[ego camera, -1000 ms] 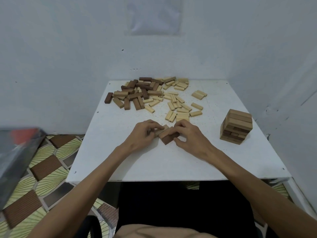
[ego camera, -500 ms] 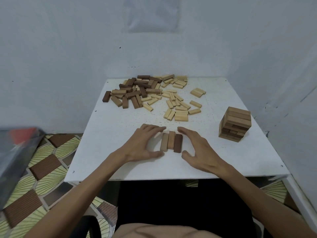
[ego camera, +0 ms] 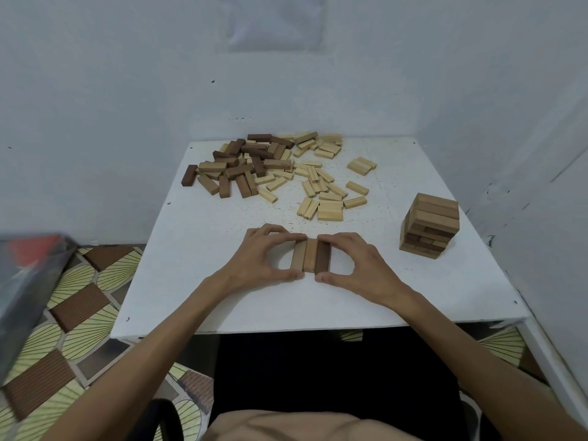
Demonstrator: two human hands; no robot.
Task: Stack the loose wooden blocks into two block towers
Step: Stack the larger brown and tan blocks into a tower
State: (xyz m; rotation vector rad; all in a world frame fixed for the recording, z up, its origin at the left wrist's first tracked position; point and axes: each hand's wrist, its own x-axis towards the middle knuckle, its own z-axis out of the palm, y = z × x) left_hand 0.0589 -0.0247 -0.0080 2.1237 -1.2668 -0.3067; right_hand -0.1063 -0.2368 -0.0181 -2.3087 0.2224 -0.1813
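Yellow and brown patterned floor tiles lie at the lower left, beside the near edge of the white table. Both bare forearms reach over that edge towards the middle of the tabletop. There the left hand and right hand meet around a row of three blocks lying flat on the table. The blocks lie side by side and touching, with their long sides running away from the person: two tan ones on the left, a dark brown one on the right. Each hand is curled into a C. The thumbs press the near ends of the row and the fingertips press the far ends, so both hands pinch the row from its two sides.

Farther back and well to the right, near the table's right edge, stands a block tower several layers high, apart from both hands. Beyond the hands, the loose blocks are scattered across the far part of the table, dark brown ones mostly to the left and pale ones to the right. A few pale ones lie separate from the rest. Behind the table rises a pale wall with a sheet of paper fixed high on it.
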